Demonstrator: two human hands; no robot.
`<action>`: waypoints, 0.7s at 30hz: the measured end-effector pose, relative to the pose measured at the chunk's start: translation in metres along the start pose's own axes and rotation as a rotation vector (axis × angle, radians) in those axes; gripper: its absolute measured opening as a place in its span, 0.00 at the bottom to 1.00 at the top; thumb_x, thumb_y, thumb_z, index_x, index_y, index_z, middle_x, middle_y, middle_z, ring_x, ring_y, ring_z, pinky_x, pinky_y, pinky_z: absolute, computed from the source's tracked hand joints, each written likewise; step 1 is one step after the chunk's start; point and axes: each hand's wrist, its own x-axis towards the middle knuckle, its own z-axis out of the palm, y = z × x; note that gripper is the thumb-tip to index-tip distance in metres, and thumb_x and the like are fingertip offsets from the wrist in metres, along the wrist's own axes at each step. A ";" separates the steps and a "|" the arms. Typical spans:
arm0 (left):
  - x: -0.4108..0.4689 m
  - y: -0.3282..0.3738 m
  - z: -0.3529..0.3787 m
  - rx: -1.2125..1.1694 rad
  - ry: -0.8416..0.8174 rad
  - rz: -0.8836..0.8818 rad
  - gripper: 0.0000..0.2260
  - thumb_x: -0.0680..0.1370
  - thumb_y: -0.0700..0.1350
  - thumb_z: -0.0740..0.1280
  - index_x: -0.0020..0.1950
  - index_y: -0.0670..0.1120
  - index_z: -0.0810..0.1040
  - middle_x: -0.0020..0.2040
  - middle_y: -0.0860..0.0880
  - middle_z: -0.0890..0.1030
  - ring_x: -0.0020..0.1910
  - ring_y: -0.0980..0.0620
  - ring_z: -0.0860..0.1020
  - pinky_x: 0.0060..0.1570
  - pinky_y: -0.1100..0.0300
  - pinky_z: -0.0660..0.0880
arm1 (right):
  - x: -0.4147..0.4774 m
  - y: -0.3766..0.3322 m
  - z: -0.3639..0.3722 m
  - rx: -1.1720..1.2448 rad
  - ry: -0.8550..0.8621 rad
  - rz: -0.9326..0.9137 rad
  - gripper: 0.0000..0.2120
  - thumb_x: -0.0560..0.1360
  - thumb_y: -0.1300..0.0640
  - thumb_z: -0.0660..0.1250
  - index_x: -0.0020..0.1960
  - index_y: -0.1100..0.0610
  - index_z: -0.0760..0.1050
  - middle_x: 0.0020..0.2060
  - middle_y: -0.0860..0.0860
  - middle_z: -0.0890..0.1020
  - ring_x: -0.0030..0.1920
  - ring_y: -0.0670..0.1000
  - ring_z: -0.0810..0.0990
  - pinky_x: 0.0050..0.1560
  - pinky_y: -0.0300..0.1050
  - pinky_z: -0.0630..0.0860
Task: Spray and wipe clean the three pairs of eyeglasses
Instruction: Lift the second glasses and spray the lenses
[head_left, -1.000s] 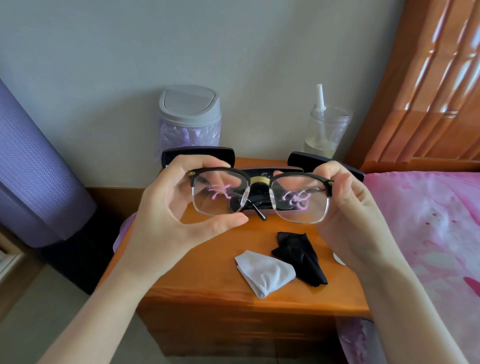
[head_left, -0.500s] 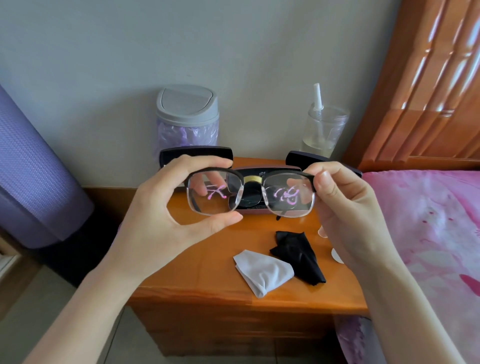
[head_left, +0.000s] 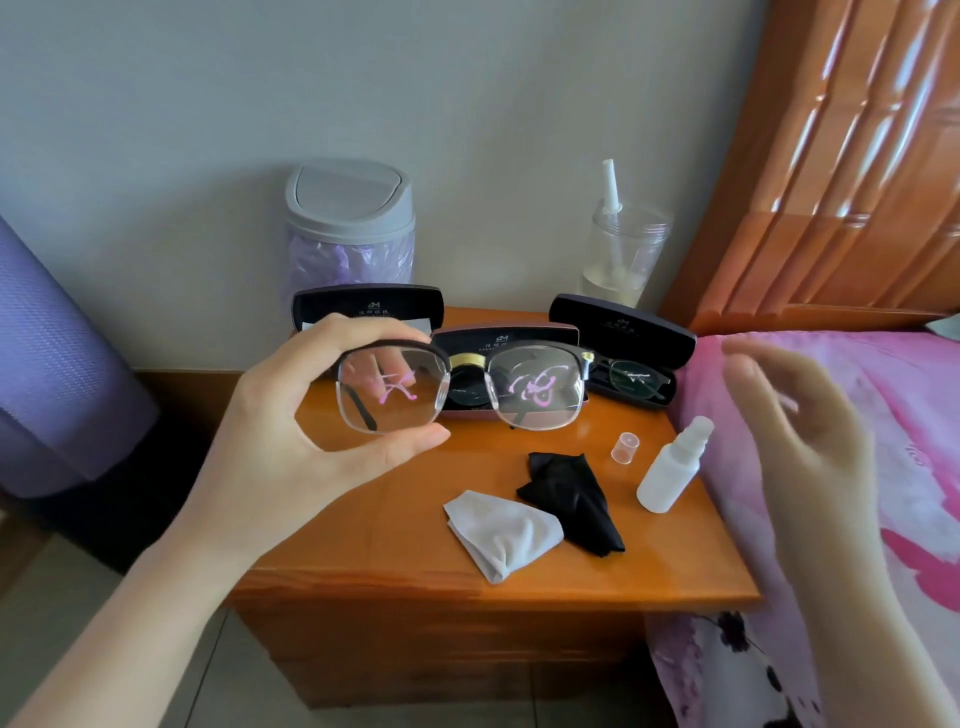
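Black-rimmed eyeglasses (head_left: 460, 387) hang above the nightstand (head_left: 395, 525), pinched at one lens by my left hand (head_left: 291, 431). My right hand (head_left: 795, 431) hovers blurred and empty, fingers spread, beside the nightstand, near the spray bottle (head_left: 672, 467) standing on it.

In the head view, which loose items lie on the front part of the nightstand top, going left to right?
White cloth → black cloth → clear cap → spray bottle.
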 end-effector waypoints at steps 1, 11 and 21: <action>0.000 0.000 0.000 -0.002 0.002 -0.002 0.21 0.66 0.54 0.74 0.57 0.57 0.75 0.48 0.58 0.80 0.48 0.52 0.78 0.53 0.71 0.71 | -0.006 0.007 -0.004 -0.046 -0.004 0.061 0.12 0.75 0.46 0.67 0.58 0.47 0.76 0.55 0.43 0.80 0.56 0.40 0.77 0.55 0.33 0.73; -0.002 -0.001 0.011 0.003 -0.008 -0.017 0.22 0.66 0.55 0.73 0.58 0.54 0.76 0.51 0.63 0.78 0.54 0.57 0.78 0.54 0.73 0.70 | -0.021 0.040 0.002 -0.377 -0.274 0.322 0.20 0.71 0.57 0.73 0.61 0.56 0.73 0.53 0.49 0.79 0.55 0.51 0.77 0.53 0.45 0.71; -0.001 -0.005 0.012 0.026 0.044 -0.028 0.22 0.66 0.54 0.73 0.58 0.52 0.76 0.52 0.60 0.79 0.53 0.61 0.77 0.54 0.76 0.68 | -0.003 -0.008 0.027 0.741 -0.359 0.345 0.16 0.80 0.56 0.55 0.67 0.49 0.68 0.37 0.53 0.73 0.29 0.51 0.72 0.31 0.48 0.77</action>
